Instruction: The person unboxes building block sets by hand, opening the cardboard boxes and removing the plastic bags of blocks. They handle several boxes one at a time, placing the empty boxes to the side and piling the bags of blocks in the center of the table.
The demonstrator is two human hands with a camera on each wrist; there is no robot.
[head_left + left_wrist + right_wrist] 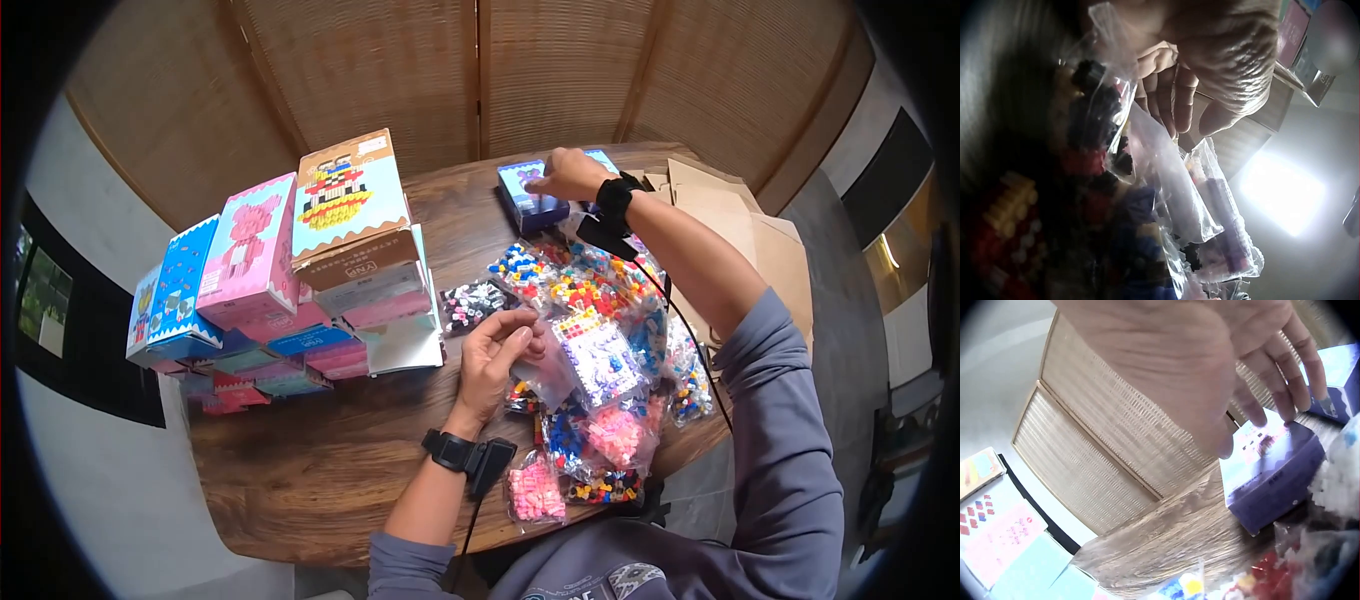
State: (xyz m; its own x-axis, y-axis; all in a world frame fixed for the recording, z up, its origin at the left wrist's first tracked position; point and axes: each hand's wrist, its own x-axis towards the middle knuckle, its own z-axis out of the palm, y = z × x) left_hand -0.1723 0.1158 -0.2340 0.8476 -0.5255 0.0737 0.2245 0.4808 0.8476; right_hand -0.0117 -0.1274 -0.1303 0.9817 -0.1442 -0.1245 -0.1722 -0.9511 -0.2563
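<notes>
My right hand is over a small purple box at the back of the table. In the right wrist view its fingers and thumb spread above the top of that box, fingertips right at its upper face. Farther back, a second purple box partly shows behind the fingers. My left hand hovers beside a heap of clear bags of small building bricks, its fingers loosely bent. Below those fingers lies a crumpled clear plastic bag, and a bag with purple pieces is close by.
Stacked brick-set boxes in pink, blue and brown fill the table's left side. Flattened cardboard lies at the right. Bags of pink bricks sit near the front edge of the wooden table. A folding screen stands behind.
</notes>
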